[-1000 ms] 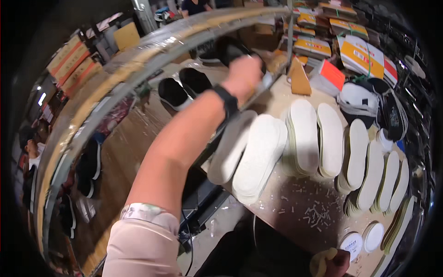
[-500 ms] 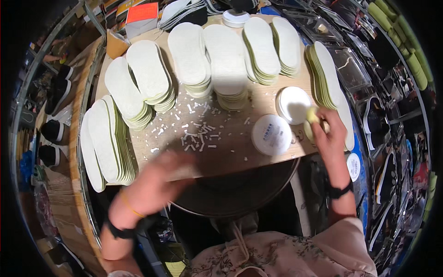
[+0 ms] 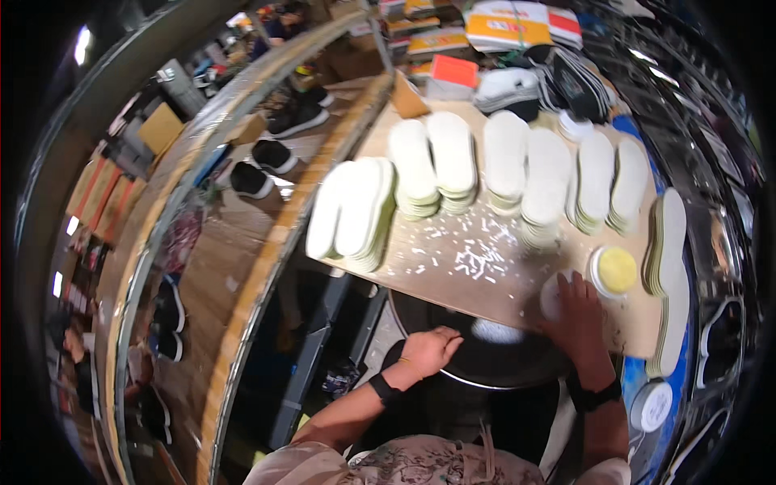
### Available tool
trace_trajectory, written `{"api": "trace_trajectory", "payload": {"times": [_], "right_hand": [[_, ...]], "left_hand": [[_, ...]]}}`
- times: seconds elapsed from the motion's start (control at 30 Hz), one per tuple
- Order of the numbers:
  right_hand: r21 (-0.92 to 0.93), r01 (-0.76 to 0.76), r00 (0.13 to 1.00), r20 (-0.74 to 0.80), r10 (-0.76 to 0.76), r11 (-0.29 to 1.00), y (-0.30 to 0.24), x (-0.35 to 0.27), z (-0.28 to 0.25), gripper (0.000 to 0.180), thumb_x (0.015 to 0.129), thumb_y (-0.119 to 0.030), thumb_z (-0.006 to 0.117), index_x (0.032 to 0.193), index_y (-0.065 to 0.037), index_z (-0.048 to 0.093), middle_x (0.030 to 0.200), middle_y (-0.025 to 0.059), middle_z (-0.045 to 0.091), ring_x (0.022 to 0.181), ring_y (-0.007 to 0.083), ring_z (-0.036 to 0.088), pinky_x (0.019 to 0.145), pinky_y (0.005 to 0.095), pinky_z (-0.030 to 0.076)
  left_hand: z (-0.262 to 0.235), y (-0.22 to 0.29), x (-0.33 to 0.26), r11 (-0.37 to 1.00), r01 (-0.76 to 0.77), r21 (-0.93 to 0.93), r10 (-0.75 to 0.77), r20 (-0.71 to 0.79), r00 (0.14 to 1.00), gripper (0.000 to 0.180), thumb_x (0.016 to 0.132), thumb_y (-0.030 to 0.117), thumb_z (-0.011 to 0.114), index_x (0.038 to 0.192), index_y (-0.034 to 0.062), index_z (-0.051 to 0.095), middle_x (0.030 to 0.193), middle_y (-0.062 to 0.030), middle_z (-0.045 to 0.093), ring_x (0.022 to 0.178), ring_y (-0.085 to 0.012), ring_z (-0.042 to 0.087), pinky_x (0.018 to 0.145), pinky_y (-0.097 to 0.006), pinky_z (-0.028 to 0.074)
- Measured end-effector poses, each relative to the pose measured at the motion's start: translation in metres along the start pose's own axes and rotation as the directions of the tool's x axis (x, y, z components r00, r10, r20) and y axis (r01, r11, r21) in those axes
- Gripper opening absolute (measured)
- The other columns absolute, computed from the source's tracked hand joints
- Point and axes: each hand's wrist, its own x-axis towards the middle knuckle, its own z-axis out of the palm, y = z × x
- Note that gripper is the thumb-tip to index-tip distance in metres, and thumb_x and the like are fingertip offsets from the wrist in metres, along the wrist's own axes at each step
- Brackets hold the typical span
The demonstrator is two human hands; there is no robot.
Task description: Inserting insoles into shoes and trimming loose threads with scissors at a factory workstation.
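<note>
— White insoles (image 3: 451,162) stacked across the bench (image 3: 453,283). Grips?
— My right hand (image 3: 578,311) rests flat on a lid (image 3: 554,293); left hand (image 3: 428,352), loosely curled, holds nothing at the drum's (image 3: 485,373) rim.

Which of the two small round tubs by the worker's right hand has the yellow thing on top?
The round tub farther right, beside the upright stack of insoles, carries the yellow pad. The other white tub sits partly under the right hand.
</note>
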Motion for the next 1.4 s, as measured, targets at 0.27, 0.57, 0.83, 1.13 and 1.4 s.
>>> {"api": "trace_trajectory", "payload": {"times": [0.27,0.57,0.83,1.13,1.4], "right_hand": [[-0.024,-0.193,0.965,0.174,0.194,0.981,-0.017,0.019,-0.006,0.087,0.053,-0.04,0.076,0.127,-0.008,0.043,0.128,0.0182,0.039,0.118,0.0361,0.037,0.094,0.0474,0.035],[0.008,-0.142,0.989,-0.03,0.142,0.99,0.004,0.004,0.033,0.08,0.058,-0.038,0.074,0.125,-0.007,0.044,0.122,0.0237,0.041,0.113,0.0376,0.04,0.09,0.0476,0.038],[0.041,0.094,0.84,-0.54,-0.058,0.995,0.025,-0.004,-0.009,0.081,0.05,-0.019,0.077,0.121,-0.003,0.043,0.12,0.0239,0.042,0.113,0.0393,0.04,0.092,0.0461,0.038],[-0.036,-0.036,0.909,-0.417,0.017,0.999,0.096,0.021,0.003,0.071,0.051,-0.029,0.077,0.112,-0.003,0.054,0.12,0.0255,0.045,0.111,0.0412,0.043,0.093,0.0461,0.036],[0.09,-0.2,0.963,-0.166,0.213,0.976,0.095,0.021,-0.025,0.078,0.057,-0.03,0.076,0.123,-0.001,0.045,0.124,0.029,0.039,0.111,0.0423,0.04,0.091,0.0451,0.039]], "left_hand": [[-0.008,0.0,-0.015,0.997,0.067,0.028,-0.065,-0.044,0.997,0.023,0.085,0.026,0.052,0.087,0.006,0.064,0.089,-0.0102,0.065,0.076,-0.0297,0.061,0.066,-0.037,0.05],[0.009,0.0,-0.003,0.998,0.056,0.015,-0.056,-0.027,0.998,0.021,0.082,0.025,0.052,0.085,0.009,0.065,0.087,-0.011,0.065,0.077,-0.0307,0.062,0.067,-0.04,0.049],[0.001,-0.005,-0.004,0.995,0.049,0.086,-0.037,-0.135,0.99,0.018,0.082,0.022,0.054,0.084,0.0077,0.065,0.084,-0.0101,0.065,0.075,-0.0296,0.062,0.065,-0.037,0.05],[0.008,0.0,-0.006,0.995,0.074,0.059,-0.071,-0.06,0.996,0.016,0.082,0.016,0.054,0.083,0.0033,0.063,0.079,-0.0146,0.063,0.073,-0.0329,0.061,0.064,-0.038,0.049],[0.01,0.0,0.0,0.988,0.098,0.116,-0.099,0.003,0.995,0.02,0.084,0.019,0.052,0.082,0.0014,0.061,0.077,-0.0171,0.06,0.072,-0.0361,0.059,0.064,-0.039,0.047]]}}
